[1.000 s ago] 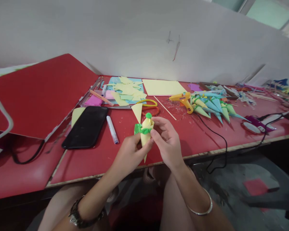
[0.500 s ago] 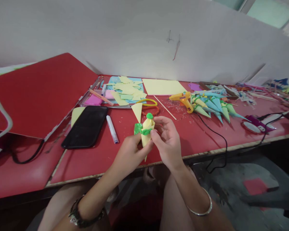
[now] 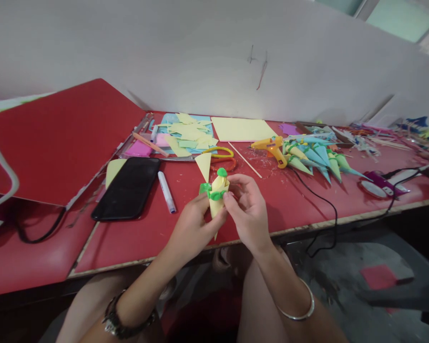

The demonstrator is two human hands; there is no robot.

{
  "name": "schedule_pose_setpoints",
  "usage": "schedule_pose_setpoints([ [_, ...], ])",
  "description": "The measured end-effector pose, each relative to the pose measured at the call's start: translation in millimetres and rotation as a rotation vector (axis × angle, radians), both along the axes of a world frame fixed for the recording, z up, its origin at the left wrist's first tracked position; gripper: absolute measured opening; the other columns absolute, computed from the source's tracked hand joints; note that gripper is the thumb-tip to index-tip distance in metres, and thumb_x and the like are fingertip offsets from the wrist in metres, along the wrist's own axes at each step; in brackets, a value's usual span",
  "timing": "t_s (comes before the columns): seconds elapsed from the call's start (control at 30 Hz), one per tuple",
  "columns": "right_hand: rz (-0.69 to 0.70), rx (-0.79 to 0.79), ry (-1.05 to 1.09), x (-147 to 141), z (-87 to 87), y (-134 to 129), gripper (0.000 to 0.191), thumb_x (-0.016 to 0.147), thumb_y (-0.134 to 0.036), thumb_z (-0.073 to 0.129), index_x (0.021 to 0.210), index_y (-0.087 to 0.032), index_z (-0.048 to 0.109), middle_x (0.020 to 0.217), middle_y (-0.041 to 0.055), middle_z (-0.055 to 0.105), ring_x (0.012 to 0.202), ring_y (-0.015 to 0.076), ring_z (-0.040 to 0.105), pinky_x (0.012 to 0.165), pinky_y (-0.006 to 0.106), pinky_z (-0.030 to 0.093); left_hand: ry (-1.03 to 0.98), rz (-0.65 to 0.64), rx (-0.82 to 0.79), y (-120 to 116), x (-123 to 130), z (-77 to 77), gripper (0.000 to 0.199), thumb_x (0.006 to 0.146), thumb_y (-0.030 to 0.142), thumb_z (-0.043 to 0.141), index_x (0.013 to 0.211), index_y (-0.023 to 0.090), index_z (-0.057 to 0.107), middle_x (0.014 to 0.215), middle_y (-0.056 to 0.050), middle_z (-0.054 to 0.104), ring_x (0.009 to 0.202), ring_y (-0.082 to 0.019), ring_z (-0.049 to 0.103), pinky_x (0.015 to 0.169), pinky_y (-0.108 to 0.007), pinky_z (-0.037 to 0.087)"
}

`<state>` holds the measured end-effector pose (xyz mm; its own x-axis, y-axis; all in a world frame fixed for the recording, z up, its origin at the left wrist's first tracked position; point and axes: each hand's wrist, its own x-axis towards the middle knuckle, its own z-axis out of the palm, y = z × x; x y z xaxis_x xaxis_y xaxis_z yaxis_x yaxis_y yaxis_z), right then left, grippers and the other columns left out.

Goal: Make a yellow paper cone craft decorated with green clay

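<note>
Between my hands, above the front edge of the red table [image 3: 128, 240], stands a small yellow paper cone [image 3: 216, 206], point down, with a green band around it and a green ball on top. My left hand [image 3: 195, 224] grips its lower part between thumb and fingers. The thumb and fingers of my right hand [image 3: 248, 209] pinch the band's right side; the fingertips are partly hidden behind the cone. Just behind my left fingers lies a green piece [image 3: 204, 187], and beyond it a yellow paper triangle [image 3: 203, 166].
Left are a black phone [image 3: 127, 188] and a white marker [image 3: 167, 192]. Behind lie scissors [image 3: 218, 152], paper scraps [image 3: 189, 131], a yellow sheet [image 3: 241, 128] and a thin stick [image 3: 245, 159]. Rightward are a yellow glue gun [image 3: 273, 148], its black cord, and several finished cones [image 3: 316, 155].
Both hands stay nearly in place. The cone has turned slightly, and my left fingers now cover a bit more of the green piece behind.
</note>
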<state>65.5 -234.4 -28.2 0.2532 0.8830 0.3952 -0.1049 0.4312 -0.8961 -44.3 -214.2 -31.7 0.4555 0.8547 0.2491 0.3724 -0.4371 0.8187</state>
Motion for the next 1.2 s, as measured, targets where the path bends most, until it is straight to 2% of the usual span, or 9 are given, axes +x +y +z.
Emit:
schedule_pose_setpoints([
  [0.27,0.028,-0.002,-0.026,0.6,1.7,-0.6,0.016,0.077,-0.019,0.049,0.093,-0.022,0.050,0.088,0.0012,0.059,0.081,0.0111,0.059,0.072,0.025,0.050,-0.017,-0.009,-0.075,0.9,0.2,-2.5,0.024,0.078,0.034,0.045,0.067,0.014,0.052,0.069,-0.001,0.054,0.063,-0.013,0.048,0.057,-0.023,0.040],
  [0.4,0.056,0.025,-0.024,1.7,2.2,-0.3,0.019,0.077,-0.022,0.049,0.095,-0.022,0.051,0.092,0.0022,0.058,0.086,0.0129,0.057,0.073,0.026,0.049,-0.065,-0.011,-0.106,1.5,0.7,-2.8,0.023,0.077,0.034,0.045,0.067,0.015,0.054,0.068,0.000,0.055,0.063,-0.013,0.048,0.057,-0.022,0.040],
  [0.6,0.038,0.030,0.005,3.9,-0.6,2.0,0.021,0.078,-0.023,0.048,0.098,-0.021,0.052,0.101,0.0044,0.057,0.099,0.0150,0.053,0.083,0.029,0.047,-0.176,0.010,-0.302,1.4,1.1,4.1,0.028,0.077,0.041,0.045,0.071,0.016,0.056,0.064,0.002,0.056,0.065,-0.013,0.052,0.058,-0.022,0.041],
  [0.7,0.001,-0.015,0.010,4.5,-3.3,3.4,0.019,0.078,-0.023,0.048,0.097,-0.021,0.051,0.098,0.0043,0.057,0.093,0.0144,0.055,0.079,0.029,0.048,-0.297,0.091,-0.390,2.9,1.0,4.9,0.035,0.076,0.047,0.046,0.071,0.015,0.060,0.066,0.000,0.060,0.068,-0.015,0.056,0.061,-0.023,0.043],
  [0.8,-0.036,-0.065,-0.025,4.8,-5.6,4.3,0.017,0.079,-0.022,0.047,0.096,-0.021,0.051,0.094,0.0035,0.056,0.088,0.0133,0.056,0.077,0.028,0.049,-0.459,0.130,-0.470,6.3,0.4,1.3,0.037,0.076,0.047,0.047,0.079,0.014,0.064,0.078,-0.005,0.066,0.077,-0.018,0.059,0.072,-0.026,0.045],
  [0.93,-0.069,-0.028,-0.267,5.3,-7.3,4.2,0.017,0.078,-0.017,0.048,0.092,-0.021,0.054,0.093,0.0033,0.054,0.088,0.0133,0.055,0.080,0.028,0.047,-0.674,0.140,-0.610,10.0,0.7,-1.6,0.034,0.076,0.040,0.050,0.090,0.013,0.064,0.091,-0.008,0.067,0.084,-0.019,0.060,0.075,-0.029,0.047],
  [1.03,-0.105,0.028,-0.540,5.2,-8.5,3.6,0.021,0.076,-0.016,0.052,0.095,-0.023,0.056,0.098,0.0040,0.051,0.090,0.0151,0.054,0.081,0.030,0.046,-0.779,0.177,-0.705,10.1,2.1,2.0,0.035,0.076,0.037,0.050,0.094,0.011,0.064,0.088,-0.009,0.068,0.082,-0.020,0.062,0.072,-0.029,0.049],
  [1.2,-0.269,0.057,-0.909,3.9,-11.7,3.5,0.019,0.078,-0.018,0.053,0.095,-0.024,0.058,0.099,0.0056,0.051,0.096,0.0200,0.049,0.082,0.035,0.044,-0.862,0.214,-0.787,8.6,2.0,7.2,0.033,0.074,0.038,0.054,0.092,0.012,0.066,0.086,-0.008,0.069,0.084,-0.019,0.062,0.070,-0.025,0.049],
])
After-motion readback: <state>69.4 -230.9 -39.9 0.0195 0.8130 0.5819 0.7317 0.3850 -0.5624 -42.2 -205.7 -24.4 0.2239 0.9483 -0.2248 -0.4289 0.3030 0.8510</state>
